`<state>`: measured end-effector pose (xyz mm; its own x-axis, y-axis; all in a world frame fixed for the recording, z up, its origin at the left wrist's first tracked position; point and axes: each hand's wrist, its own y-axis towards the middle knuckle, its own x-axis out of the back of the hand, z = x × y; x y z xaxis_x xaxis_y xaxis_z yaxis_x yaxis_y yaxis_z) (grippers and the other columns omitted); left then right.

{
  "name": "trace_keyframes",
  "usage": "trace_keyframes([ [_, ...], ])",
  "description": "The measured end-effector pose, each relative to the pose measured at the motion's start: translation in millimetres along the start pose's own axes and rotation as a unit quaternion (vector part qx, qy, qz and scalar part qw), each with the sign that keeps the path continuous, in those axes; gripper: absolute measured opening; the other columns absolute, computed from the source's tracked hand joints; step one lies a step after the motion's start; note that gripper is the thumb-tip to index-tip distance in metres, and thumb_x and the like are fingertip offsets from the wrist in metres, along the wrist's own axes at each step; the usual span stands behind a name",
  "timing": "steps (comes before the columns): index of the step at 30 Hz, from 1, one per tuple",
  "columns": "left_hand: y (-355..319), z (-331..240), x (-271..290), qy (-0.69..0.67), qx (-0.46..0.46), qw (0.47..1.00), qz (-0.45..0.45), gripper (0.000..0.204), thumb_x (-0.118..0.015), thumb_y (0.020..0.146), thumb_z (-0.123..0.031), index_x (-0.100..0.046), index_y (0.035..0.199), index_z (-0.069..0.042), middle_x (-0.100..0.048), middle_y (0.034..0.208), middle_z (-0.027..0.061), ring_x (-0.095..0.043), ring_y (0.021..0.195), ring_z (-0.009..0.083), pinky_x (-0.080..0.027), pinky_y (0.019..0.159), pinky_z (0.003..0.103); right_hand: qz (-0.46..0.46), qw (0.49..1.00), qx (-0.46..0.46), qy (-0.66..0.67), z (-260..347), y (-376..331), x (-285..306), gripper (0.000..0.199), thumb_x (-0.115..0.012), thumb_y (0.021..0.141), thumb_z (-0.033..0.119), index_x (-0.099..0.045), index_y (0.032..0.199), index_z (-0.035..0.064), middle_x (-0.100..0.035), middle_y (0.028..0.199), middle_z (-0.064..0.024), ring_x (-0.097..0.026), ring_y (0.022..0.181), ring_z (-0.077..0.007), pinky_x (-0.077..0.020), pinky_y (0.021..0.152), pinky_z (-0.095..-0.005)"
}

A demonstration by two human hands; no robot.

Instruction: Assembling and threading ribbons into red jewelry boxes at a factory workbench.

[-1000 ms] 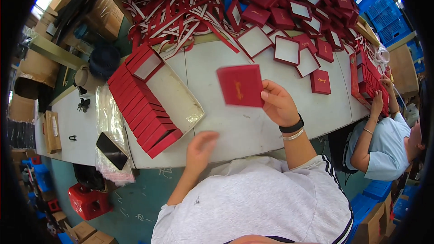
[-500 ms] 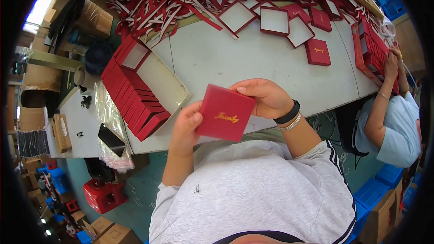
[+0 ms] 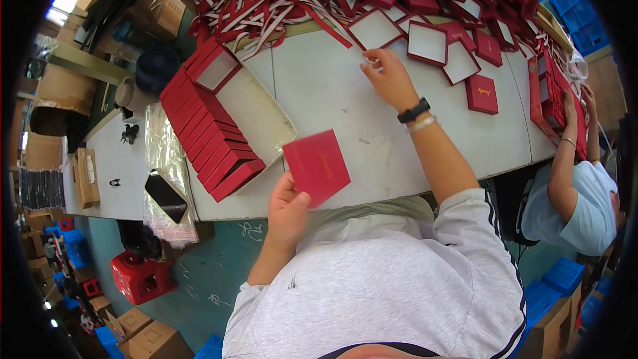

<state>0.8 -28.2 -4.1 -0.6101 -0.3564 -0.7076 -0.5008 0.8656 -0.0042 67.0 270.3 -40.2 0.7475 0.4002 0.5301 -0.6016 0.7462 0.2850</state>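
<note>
My left hand (image 3: 290, 206) grips a square red gift-box lid (image 3: 316, 167) by its lower left corner, thumb on top. Gold lettering marks the lid's face. Stretched out over the table, my right hand (image 3: 390, 78) has its fingers bent and apart, with nothing visible held in them. Its fingertips are at the near corner of an open red box half with a white inside (image 3: 375, 28); whether they touch it I cannot tell. To its right lie another white-lined box half (image 3: 427, 43) and a closed-looking red box (image 3: 482, 94).
A shallow cream tray (image 3: 282, 123) on the left holds a row of red boxes (image 3: 216, 136). Red and white ribbons (image 3: 266, 6) and more red boxes heap at the back. A phone (image 3: 166, 196) lies on plastic bags at left. A co-worker (image 3: 571, 189) handles red boxes at right.
My right hand has let go of the red lid and moved forward to the box pile. The lid stays in my left hand, now tilted differently. The view has shifted slightly.
</note>
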Motion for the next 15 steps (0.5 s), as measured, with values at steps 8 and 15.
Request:
trace_keyframes([
  [8, -9.5, -11.1, -2.2, 0.283, 0.203, 0.935, 0.068, 0.071, -0.069, 0.076, -0.005, -0.025, 0.132, -0.005, -0.061, 0.088, 0.0074, -0.058, 0.083, 0.0136, -0.045, 0.079, 0.029, 0.097, 0.921, 0.041, -0.376, 20.1, 80.2, -56.6, 0.031, -0.061, 0.080, 0.029, -0.063, 0.099, 0.0044, -0.060, 0.101, -0.0113, -0.052, 0.102, -0.0280, -0.0457, 0.083, -0.0412],
  [15, -8.2, -16.6, -0.9, 0.305, 0.163, 0.935, 0.075, 0.057, -0.065, 0.078, -0.005, -0.038, 0.129, -0.006, -0.058, 0.082, 0.0045, -0.054, 0.070, 0.0101, -0.044, 0.070, 0.027, 0.124, 0.885, 0.058, -0.444, -1.8, 97.8, -78.3, 0.017, -0.055, 0.080, 0.015, -0.065, 0.085, 0.0021, -0.065, 0.086, -0.0161, -0.064, 0.074, -0.0298, -0.0508, 0.065, -0.0400],
])
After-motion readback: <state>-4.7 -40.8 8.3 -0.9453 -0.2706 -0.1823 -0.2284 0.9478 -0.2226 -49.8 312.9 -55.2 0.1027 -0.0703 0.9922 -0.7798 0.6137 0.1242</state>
